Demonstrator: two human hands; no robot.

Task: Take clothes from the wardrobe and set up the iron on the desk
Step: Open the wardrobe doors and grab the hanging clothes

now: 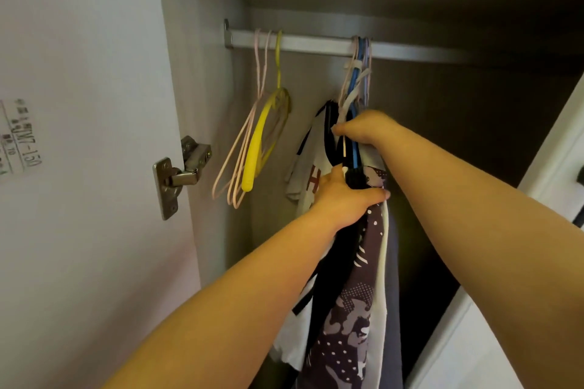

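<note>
Inside the open wardrobe, a bunch of clothes (354, 309) hangs from the metal rail (316, 45) on several hangers (355, 82), blue and pale ones. The bunch includes a white T-shirt with red print, a black garment and a dark patterned one. My left hand (346, 196) is closed around the gathered clothes just below the hangers. My right hand (368, 129) is closed around the hanger necks just above it. The iron and the desk are out of view.
Empty pink and yellow hangers (252, 142) hang at the rail's left end. The open left door (79, 167) with its metal hinge (177, 177) stands close on the left. A white door edge (537, 230) is on the right.
</note>
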